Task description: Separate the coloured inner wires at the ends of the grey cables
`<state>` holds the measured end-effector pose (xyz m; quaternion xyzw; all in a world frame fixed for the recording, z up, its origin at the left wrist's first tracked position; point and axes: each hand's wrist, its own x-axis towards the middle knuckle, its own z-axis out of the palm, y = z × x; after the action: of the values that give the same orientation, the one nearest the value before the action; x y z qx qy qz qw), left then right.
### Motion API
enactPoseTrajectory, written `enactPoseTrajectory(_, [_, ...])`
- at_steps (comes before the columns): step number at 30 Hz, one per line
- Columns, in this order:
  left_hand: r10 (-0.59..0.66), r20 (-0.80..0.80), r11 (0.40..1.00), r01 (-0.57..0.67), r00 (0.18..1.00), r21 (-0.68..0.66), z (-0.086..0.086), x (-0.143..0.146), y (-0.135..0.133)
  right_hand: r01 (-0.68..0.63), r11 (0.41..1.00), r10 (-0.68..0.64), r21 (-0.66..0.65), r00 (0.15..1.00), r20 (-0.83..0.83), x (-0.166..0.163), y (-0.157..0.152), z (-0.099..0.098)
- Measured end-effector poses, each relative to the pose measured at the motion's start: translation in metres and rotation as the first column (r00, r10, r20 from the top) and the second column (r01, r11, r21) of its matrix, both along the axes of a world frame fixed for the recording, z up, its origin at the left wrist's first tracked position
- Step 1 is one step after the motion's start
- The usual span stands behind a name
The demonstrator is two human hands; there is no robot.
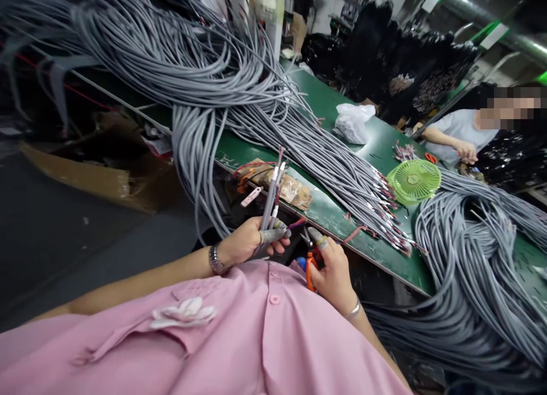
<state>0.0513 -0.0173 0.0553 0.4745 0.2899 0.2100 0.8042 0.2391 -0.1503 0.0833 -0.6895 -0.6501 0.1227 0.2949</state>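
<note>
My left hand (256, 235) is closed around a few grey cables (270, 198), whose white-banded ends and thin coloured wires point up and away. Fabric covers some of its fingertips. Thin red and purple wires (298, 222) stick out from these fingers toward the right. Just beside them, my right hand (334, 267) grips scissors (310, 269) with orange handles, their short metal blades pointing up near the wire ends. Finger covers show on this hand too. Both hands are close to my body at the green table's (371, 252) near edge.
A thick heap of grey cables (205, 70) lies across the table, with stripped ends to the right. Another bundle (465, 241) hangs over the right edge. Near it are a green fan (413, 181) and a white plastic bag (352, 123). A co-worker (461, 133) sits across. A cardboard box (98, 167) stands lower left.
</note>
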Motion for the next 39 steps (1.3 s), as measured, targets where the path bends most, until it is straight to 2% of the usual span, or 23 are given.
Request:
enactPoseTrajectory(2, [0.01, -0.023, 0.999, -0.009, 1.0, 0.042, -0.001, -0.001, -0.001, -0.006, 1.0, 0.008, -0.012, 0.987, 0.163, -0.003, 0.002, 0.007])
enactPoseTrajectory(4, [0.043, -0.041, 0.995, -0.04, 0.998, 0.087, -0.001, 0.0, -0.002, -0.005, 0.999, 0.014, -0.035, 0.966, 0.258, -0.004, 0.004, 0.01])
enactPoseTrajectory(9, [0.096, -0.08, 0.974, -0.077, 0.992, 0.214, 0.004, 0.003, -0.006, 0.049, 0.996, -0.021, -0.07, 0.937, 0.349, -0.005, 0.004, 0.008])
enactPoseTrajectory(14, [0.133, -0.142, 0.948, -0.084, 0.981, 0.308, 0.005, 0.005, -0.01, 0.065, 0.994, -0.026, -0.091, 0.927, 0.374, -0.007, 0.004, 0.007])
enactPoseTrajectory(23, [0.16, -0.152, 0.939, -0.103, 0.975, 0.328, -0.001, 0.008, -0.009, 0.084, 0.985, -0.028, -0.149, 0.939, 0.344, -0.002, 0.003, 0.009])
enactPoseTrajectory(27, [0.136, -0.156, 0.941, -0.078, 0.978, 0.329, -0.005, 0.01, -0.011, 0.084, 0.986, -0.03, -0.142, 0.937, 0.348, -0.002, 0.002, 0.003])
enactPoseTrajectory(33, [0.106, -0.151, 0.937, -0.049, 0.983, 0.345, -0.007, 0.012, -0.011, 0.021, 0.985, 0.036, -0.171, 0.946, 0.322, -0.009, 0.002, -0.01])
enactPoseTrajectory(39, [0.092, -0.245, 0.909, 0.019, 0.965, 0.416, -0.005, 0.009, -0.014, 0.051, 0.986, -0.009, -0.162, 0.968, 0.25, -0.011, -0.004, -0.016])
